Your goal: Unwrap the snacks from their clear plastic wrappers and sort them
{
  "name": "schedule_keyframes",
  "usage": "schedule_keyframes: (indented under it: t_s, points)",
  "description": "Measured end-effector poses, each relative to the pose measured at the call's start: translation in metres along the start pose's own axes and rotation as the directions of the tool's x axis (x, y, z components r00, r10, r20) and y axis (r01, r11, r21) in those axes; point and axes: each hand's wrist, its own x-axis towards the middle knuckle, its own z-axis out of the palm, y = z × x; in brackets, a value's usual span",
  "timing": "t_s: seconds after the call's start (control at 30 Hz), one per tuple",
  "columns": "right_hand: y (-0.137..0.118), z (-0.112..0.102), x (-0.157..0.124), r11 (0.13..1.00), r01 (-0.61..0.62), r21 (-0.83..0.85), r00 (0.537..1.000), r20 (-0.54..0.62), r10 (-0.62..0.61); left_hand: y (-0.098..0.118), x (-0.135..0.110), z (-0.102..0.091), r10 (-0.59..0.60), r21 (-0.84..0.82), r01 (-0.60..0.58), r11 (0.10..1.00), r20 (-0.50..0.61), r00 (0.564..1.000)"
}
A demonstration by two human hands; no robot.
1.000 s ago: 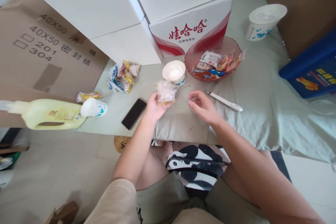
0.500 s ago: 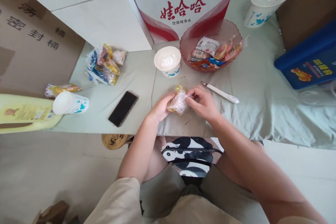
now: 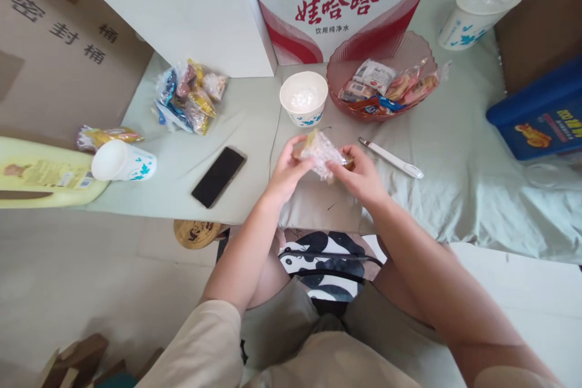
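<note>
Head view: the left hand [image 3: 285, 171] and right hand [image 3: 361, 177] are both holding a clear-wrapped snack [image 3: 322, 153], grips closed around it, above the table [image 3: 245, 127] near a paper cup [image 3: 304, 97]. The crinkled wrapper is obscuring its contents.

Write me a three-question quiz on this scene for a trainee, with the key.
1. True or false: the phone lies to the left of the left hand.
2. What do the left hand and the right hand hold between them? A) the clear-wrapped snack B) a white pen C) a spoon
3. Fill in: the paper cup beside the yellow bottle lies on its ____.
Key: 1 true; 2 A; 3 side.
</note>
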Motion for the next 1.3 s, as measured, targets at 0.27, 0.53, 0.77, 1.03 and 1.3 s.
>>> schedule_keyframes:
  t_s: [0.27, 0.53, 0.77, 1.03, 1.3]
  points:
    - [0.009, -0.042, -0.004, 0.831, 0.238, -0.503, 0.872, -0.266, -0.411, -0.002, 0.007, -0.005, 0.076, 0.102, -0.051, 0.993, -0.248, 0.966]
    - [0.025, -0.080, -0.018, 0.672, 0.077, -0.737, 0.902, -0.236, -0.362, -0.009, 0.016, -0.016, 0.212, 0.276, -0.135, 0.951, -0.271, 0.939]
    - [0.001, -0.030, -0.019, 0.780, 0.375, -0.501, 0.912, 0.050, -0.407, -0.012, 0.007, 0.003, 0.145, 0.231, -0.113, 0.966, -0.129, 0.981]
    - [0.015, -0.047, -0.014, 0.689, 0.234, -0.686, 0.944, -0.011, -0.331, -0.002, 0.013, -0.023, 0.173, 0.024, -0.174, 0.984, -0.312, 0.934]
    - [0.014, -0.062, -0.008, 0.556, 0.032, -0.831, 0.885, -0.235, -0.403, -0.015, 0.002, -0.021, 0.356, 0.544, -0.324, 0.775, 0.048, 0.933]
